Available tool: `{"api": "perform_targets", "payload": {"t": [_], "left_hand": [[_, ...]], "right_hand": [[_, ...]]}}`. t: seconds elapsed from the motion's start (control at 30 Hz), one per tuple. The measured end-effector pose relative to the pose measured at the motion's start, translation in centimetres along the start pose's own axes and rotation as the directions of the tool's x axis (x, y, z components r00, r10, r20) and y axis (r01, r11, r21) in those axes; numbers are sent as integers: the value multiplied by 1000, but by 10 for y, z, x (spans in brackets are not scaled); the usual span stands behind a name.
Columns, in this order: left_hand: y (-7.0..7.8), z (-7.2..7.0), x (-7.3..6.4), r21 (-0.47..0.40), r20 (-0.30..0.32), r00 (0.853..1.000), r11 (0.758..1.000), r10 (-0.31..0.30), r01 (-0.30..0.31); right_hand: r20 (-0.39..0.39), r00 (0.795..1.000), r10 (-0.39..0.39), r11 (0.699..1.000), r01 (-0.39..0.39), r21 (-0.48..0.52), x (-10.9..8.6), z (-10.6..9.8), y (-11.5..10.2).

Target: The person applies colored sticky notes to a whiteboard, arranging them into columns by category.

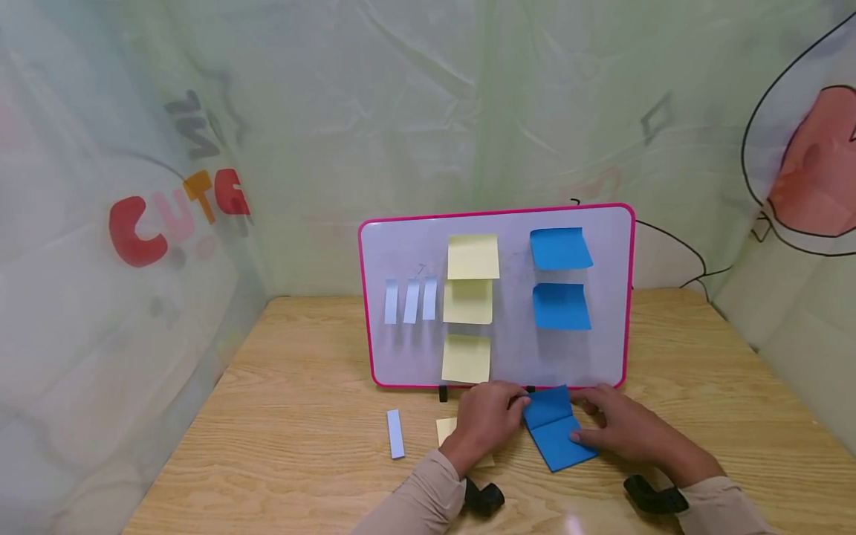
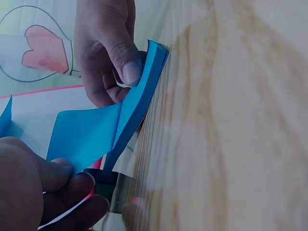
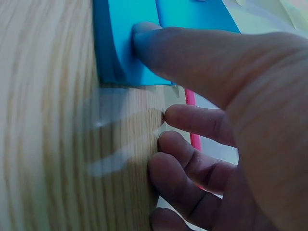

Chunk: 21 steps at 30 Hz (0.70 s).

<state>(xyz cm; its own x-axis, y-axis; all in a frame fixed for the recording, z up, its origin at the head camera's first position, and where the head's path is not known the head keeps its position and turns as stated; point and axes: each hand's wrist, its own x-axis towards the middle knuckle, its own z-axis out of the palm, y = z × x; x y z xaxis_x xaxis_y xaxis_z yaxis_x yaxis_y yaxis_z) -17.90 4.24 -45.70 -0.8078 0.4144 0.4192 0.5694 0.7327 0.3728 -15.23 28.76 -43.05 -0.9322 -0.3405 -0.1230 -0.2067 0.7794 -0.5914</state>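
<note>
A pad of blue sticky notes lies on the table in front of a whiteboard, its top sheet lifted and folded up away from the stack. My left hand pinches the lifted sheet at its left edge between thumb and fingers. The right thumb presses down on the pad, while the other fingers of my right hand lie beside it, apart from the stack in the right wrist view. From the left wrist view, the blue sheet still joins the thick pad along a crease.
The pink-framed whiteboard stands on black feet and bears narrow pale-blue strips, yellow notes and two blue notes. On the table, a pale-blue strip pad lies left of a yellow pad, partly hidden by my left hand.
</note>
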Motion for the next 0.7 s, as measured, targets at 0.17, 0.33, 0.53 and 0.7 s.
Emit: {"api": "perform_targets", "payload": {"t": [0.17, 0.33, 0.53, 0.7], "left_hand": [[-1, 1, -1, -1, -18, 1000, 1000, -21, 21], [-1, 2, -1, -7, -24, 999, 999, -43, 43], [0, 1, -1, -37, -10, 997, 996, -82, 82], [0, 1, -1, -62, -12, 994, 993, -106, 105]], "right_hand": [[0, 1000, -2, 1000, 2, 3, 0, 1, 2], [6, 1000, -2, 1000, 2, 11, 0, 1, 3], [7, 1000, -19, 1000, 19, 19, 0, 2, 5], [8, 1000, -26, 999, 25, 25, 0, 3, 5]]}}
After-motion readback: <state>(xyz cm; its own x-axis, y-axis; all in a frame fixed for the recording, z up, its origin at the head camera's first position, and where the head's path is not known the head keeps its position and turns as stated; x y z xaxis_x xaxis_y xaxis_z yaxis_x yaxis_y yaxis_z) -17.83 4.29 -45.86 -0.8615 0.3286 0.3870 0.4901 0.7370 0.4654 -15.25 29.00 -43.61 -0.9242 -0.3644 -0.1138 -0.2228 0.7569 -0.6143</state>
